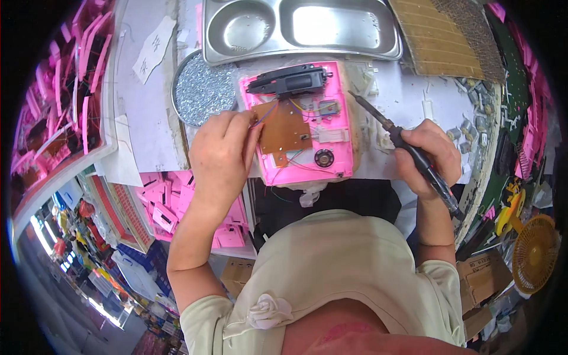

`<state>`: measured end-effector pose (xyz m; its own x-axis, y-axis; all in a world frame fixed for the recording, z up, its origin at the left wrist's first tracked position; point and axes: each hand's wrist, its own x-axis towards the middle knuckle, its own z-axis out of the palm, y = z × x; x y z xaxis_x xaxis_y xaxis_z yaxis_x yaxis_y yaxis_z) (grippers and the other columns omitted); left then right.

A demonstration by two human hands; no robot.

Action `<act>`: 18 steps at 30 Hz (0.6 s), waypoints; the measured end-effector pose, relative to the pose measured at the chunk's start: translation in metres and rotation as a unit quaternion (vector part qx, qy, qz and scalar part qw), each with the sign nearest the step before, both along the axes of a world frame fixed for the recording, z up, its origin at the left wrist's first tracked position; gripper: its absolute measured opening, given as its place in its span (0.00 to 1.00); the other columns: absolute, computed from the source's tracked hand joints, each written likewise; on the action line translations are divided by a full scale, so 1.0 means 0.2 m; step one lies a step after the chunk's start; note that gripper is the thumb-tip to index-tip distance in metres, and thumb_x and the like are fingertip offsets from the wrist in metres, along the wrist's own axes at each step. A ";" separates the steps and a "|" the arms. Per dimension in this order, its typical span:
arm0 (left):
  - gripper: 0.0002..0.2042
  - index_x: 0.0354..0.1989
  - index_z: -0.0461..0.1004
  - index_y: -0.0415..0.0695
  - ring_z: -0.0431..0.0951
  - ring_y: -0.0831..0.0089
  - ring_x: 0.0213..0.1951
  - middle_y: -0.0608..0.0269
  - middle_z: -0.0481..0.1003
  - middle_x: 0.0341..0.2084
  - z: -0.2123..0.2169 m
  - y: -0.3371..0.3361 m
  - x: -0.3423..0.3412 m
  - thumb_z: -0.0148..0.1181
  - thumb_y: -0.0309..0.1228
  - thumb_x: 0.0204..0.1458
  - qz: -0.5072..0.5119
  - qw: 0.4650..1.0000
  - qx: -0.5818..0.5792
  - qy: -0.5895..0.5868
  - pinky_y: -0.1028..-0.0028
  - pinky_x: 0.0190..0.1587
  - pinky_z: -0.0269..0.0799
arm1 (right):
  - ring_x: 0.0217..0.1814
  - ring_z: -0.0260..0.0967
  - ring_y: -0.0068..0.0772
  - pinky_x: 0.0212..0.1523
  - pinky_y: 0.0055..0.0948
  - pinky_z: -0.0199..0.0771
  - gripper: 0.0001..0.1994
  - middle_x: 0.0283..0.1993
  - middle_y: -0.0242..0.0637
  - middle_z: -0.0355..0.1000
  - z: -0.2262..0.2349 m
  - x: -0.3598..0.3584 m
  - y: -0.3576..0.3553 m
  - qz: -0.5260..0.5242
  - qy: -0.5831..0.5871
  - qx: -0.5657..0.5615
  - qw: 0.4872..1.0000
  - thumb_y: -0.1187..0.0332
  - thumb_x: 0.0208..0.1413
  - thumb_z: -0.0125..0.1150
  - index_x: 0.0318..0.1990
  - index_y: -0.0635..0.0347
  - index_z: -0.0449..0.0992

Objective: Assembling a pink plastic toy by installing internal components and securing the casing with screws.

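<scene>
Pink plastic housing (307, 154), brown circuit board (285, 128), black speaker (323, 158)

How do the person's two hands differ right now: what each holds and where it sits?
The left hand pinches thin wires at the edge of the brown circuit board on the pink housing; the right hand grips a soldering iron beside that housing. The left rests on the work, the right sits off it, tip angled inward. Both are bare.

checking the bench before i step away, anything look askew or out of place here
Nothing looks spilled or broken. The brown circuit board lies tilted out of the pink shell, held by the left hand; the right hand holds a soldering iron off it.
</scene>
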<state>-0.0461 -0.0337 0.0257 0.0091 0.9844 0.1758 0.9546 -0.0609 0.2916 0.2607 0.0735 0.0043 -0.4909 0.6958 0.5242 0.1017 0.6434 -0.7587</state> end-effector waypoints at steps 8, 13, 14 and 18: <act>0.07 0.37 0.82 0.42 0.78 0.64 0.27 0.59 0.78 0.28 0.03 0.04 0.01 0.72 0.25 0.50 -0.033 0.999 0.020 -0.022 0.67 0.31 0.74 | 0.22 0.67 0.31 0.23 0.27 0.63 0.17 0.26 0.40 0.75 0.05 -0.02 -0.01 -0.013 0.010 0.010 1.000 0.80 0.44 0.73 0.44 0.67 0.78; 0.06 0.35 0.81 0.42 0.81 0.68 0.29 0.59 0.80 0.30 0.02 0.10 0.02 0.72 0.24 0.49 -0.026 0.986 0.097 -0.133 0.71 0.30 0.76 | 0.24 0.68 0.29 0.24 0.26 0.64 0.17 0.26 0.39 0.73 0.07 -0.03 -0.05 -0.036 -0.003 -0.022 0.999 0.78 0.47 0.73 0.46 0.67 0.79; 0.06 0.35 0.81 0.43 0.82 0.68 0.29 0.59 0.80 0.30 0.02 0.12 0.04 0.72 0.24 0.49 -0.014 0.979 0.116 -0.164 0.71 0.30 0.77 | 0.25 0.69 0.29 0.26 0.26 0.67 0.18 0.27 0.39 0.74 0.08 -0.03 -0.06 -0.039 -0.013 -0.047 0.998 0.78 0.47 0.73 0.47 0.67 0.79; 0.05 0.34 0.77 0.38 0.83 0.75 0.31 0.58 0.82 0.31 -0.11 0.15 0.10 0.68 0.19 0.54 0.044 0.893 0.124 -0.430 0.74 0.31 0.80 | 0.34 0.76 0.29 0.38 0.25 0.77 0.21 0.37 0.41 0.79 0.10 -0.18 -0.10 -0.041 0.038 -0.179 0.982 0.78 0.50 0.72 0.54 0.66 0.79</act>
